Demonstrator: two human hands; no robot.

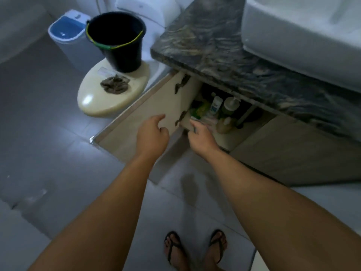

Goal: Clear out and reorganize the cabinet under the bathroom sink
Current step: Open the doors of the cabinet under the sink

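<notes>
1. Cabinet under the stone counter: left door swung open, right door shut.
2. Left hand hovers over the open door, fingers loosely curled, holding nothing.
3. Right hand reaches the cabinet's front edge; its grip cannot be told.
4. Advice: lift front items out first, upright, one by one.
5. Count: about three bottles visible inside; one bucket; one rag.

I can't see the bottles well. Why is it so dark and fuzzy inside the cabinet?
Head view: the stone countertop shades the cabinet opening, so the bottles sit in shadow; the whole picture is dim and a little blurred; a bright glare spot shines on the toilet lid; the wide lens curves straight edges.
</notes>
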